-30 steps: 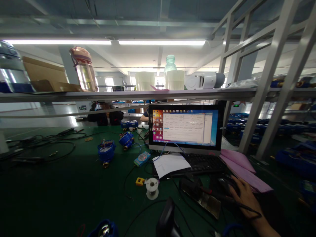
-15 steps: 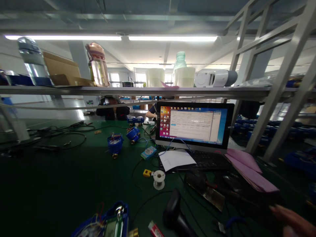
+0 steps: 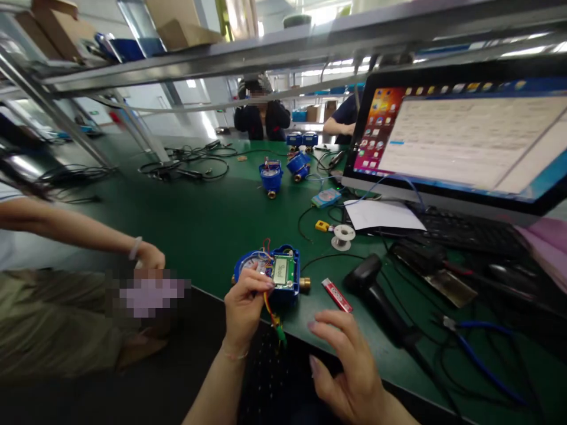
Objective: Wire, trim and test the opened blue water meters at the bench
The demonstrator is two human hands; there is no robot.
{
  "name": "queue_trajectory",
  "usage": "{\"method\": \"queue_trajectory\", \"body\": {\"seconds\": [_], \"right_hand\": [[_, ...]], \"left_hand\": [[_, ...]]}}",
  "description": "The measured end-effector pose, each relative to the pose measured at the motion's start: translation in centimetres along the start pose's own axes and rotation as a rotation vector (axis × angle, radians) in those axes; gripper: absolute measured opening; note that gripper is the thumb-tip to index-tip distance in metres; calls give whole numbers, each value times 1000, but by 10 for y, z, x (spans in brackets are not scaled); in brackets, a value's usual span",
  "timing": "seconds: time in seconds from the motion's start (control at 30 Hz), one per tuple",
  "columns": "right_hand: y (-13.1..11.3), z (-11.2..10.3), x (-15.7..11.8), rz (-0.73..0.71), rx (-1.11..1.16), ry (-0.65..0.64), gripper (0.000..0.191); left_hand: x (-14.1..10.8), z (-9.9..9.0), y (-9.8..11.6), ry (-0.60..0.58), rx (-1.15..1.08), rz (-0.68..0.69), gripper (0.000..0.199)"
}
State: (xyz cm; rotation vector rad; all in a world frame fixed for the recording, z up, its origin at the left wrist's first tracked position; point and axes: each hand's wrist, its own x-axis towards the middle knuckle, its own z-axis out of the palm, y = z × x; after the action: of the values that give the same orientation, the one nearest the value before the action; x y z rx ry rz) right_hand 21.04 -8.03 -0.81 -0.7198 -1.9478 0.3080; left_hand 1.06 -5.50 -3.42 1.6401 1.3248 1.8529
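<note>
An open blue meter [image 3: 290, 289] with a small display and a green circuit board lies at the front edge of the green table. My left hand [image 3: 246, 301] is at its near side, thumb and fingers pinched on a bundle of coloured wires [image 3: 268, 304]. From that bundle a green connector [image 3: 280, 334] hangs over the table edge. To the right, my right hand [image 3: 348, 363] is held with its fingers apart and nothing in it, near a red and white stick-like item [image 3: 336, 295].
A black scanner [image 3: 381, 301], blue-handled pliers [image 3: 487, 354] and a solder spool [image 3: 343, 236] lie to the right. Behind them stands a monitor [image 3: 456, 141]. More blue meters [image 3: 271, 177] are farther back. Another person's arm [image 3: 80, 230] reaches in at the left.
The view has turned down and left. My left hand has come into view at the meter, and my right hand has moved from the far right to beside it. Another person's arm now shows.
</note>
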Motion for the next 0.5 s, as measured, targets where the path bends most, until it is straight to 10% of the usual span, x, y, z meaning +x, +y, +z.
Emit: {"method": "queue_trajectory", "body": {"seconds": [0.27, 0.5], "right_hand": [[2, 48, 17, 336, 170, -336, 14], [44, -21, 3, 594, 137, -96, 30]], "left_hand": [[-4, 7, 10, -154, 361, 264, 18], [21, -45, -18, -190, 405, 130, 90]]}}
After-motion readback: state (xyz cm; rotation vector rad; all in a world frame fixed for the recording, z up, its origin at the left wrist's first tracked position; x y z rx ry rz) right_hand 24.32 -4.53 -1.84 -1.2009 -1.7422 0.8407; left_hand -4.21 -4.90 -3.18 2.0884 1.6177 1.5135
